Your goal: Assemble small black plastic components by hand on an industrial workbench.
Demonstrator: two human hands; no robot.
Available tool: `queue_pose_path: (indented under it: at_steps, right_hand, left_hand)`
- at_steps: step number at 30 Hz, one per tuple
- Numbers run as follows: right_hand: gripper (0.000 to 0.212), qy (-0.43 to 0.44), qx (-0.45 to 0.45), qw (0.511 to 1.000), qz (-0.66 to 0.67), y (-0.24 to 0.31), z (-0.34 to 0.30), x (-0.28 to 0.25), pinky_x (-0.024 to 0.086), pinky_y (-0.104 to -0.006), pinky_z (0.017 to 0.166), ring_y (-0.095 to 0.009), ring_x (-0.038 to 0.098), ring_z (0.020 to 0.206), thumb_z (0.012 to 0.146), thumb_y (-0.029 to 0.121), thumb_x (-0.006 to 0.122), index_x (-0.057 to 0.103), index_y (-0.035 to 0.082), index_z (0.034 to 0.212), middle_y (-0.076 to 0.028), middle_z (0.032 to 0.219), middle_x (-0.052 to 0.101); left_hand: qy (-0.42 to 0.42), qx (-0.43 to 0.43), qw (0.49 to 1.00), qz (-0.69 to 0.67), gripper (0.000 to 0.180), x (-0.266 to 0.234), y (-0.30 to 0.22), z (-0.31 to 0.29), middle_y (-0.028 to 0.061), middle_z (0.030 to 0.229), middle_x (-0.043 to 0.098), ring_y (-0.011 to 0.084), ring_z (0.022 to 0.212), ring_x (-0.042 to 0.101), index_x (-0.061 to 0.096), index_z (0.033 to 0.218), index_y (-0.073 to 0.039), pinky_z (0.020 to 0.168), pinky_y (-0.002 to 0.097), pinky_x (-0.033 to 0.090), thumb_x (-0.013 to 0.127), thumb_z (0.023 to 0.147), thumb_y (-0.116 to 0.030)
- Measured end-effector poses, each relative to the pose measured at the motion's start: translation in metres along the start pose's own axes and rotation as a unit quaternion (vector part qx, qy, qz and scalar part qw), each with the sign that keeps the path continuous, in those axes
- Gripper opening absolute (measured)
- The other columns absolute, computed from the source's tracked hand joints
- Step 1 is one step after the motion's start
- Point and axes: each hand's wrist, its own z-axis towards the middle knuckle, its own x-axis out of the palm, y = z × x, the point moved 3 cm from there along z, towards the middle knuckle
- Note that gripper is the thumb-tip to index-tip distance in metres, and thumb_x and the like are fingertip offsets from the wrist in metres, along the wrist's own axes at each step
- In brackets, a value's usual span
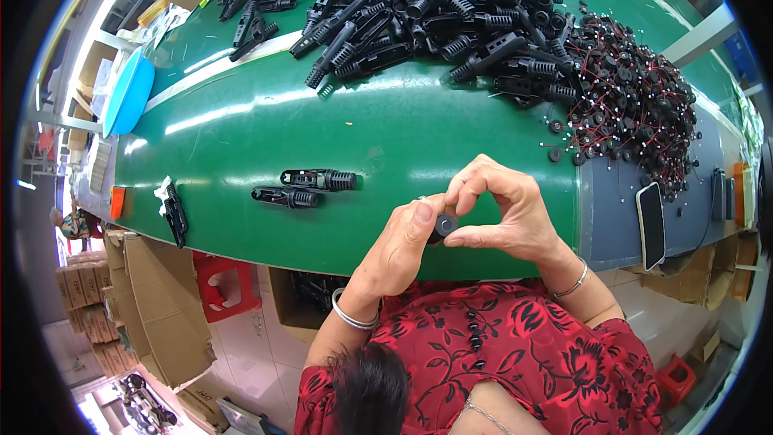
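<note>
Just over the near edge of the green table (378, 125), my left hand (396, 243) closes round a black part with a round end (445, 226). Most of that part is hidden by my fingers. My right hand (515, 208) meets it from the other side, thumb and forefinger curved into a ring with their tips at the round end. To the left lie two black plastic housings with ribbed ends, one farther (319, 180) and one nearer (285, 196). Another black housing (175, 214), with a white scrap by it, rests near the table's left end.
A large heap of black ribbed housings (419, 12) covers the far side. At right is a pile of small round black parts with red wires (632, 101). A phone (651, 225) lies near the right edge. A blue basin (130, 93) and cardboard (161, 306) stand left.
</note>
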Motion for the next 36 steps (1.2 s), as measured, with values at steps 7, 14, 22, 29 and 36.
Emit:
queue_pose_path:
  at_steps: [7,14,22,29,36]
  right_hand:
    - [0.031,-0.013,-0.049,0.995,-0.083,0.003,0.002,0.009,0.05,-0.0327,0.086,-0.017,0.059,0.101,0.077,0.019,0.096,0.074,0.008,0.097,-0.004,0.105,0.061]
    - [0.026,-0.056,0.022,0.997,-0.049,-0.002,-0.002,0.025,0.047,-0.0304,0.079,-0.014,0.056,0.094,0.079,0.014,0.09,0.081,0.006,0.102,-0.002,0.098,0.058]
    - [0.025,-0.058,0.063,0.996,0.034,0.001,-0.002,0.022,0.039,-0.0276,0.069,-0.01,0.05,0.081,0.074,0.014,0.09,0.082,0.005,0.096,0.002,0.087,0.054]
    - [0.024,-0.038,0.049,0.998,-0.019,0.007,-0.004,0.019,0.042,-0.0281,0.069,-0.012,0.055,0.082,0.075,0.013,0.09,0.081,0.004,0.094,-0.002,0.089,0.056]
    - [0.027,-0.052,0.022,0.998,-0.017,0.012,-0.006,0.019,0.043,-0.0288,0.07,-0.012,0.055,0.082,0.07,0.012,0.091,0.08,0.006,0.094,0.0,0.088,0.058]
  left_hand:
    - [0.101,-0.082,0.99,-0.046,0.049,-0.001,0.017,-0.003,0.0025,0.075,0.056,0.0134,0.067,0.049,0.062,0.089,-0.001,0.064,0.032,0.041,0.048,0.111,-0.042]
    - [0.051,-0.157,0.927,-0.338,0.038,0.005,0.03,-0.004,0.0032,0.077,0.056,0.014,0.069,0.054,0.062,0.091,-0.001,0.064,0.0302,0.045,0.055,0.104,-0.036]
    - [0.061,-0.173,0.939,-0.292,0.045,0.008,0.016,-0.007,0.0035,0.08,0.058,0.0137,0.071,0.056,0.064,0.1,0.001,0.067,0.0293,0.047,0.053,0.107,-0.042]
    - [0.089,-0.156,0.917,-0.355,0.054,0.009,0.023,-0.006,0.0035,0.085,0.059,0.0133,0.075,0.058,0.064,0.111,0.003,0.069,0.0292,0.048,0.051,0.109,-0.05]
    - [0.11,-0.137,0.945,-0.277,0.052,0.009,0.026,-0.008,0.0019,0.083,0.057,0.0125,0.075,0.057,0.064,0.114,0.004,0.069,0.029,0.047,0.051,0.108,-0.046]
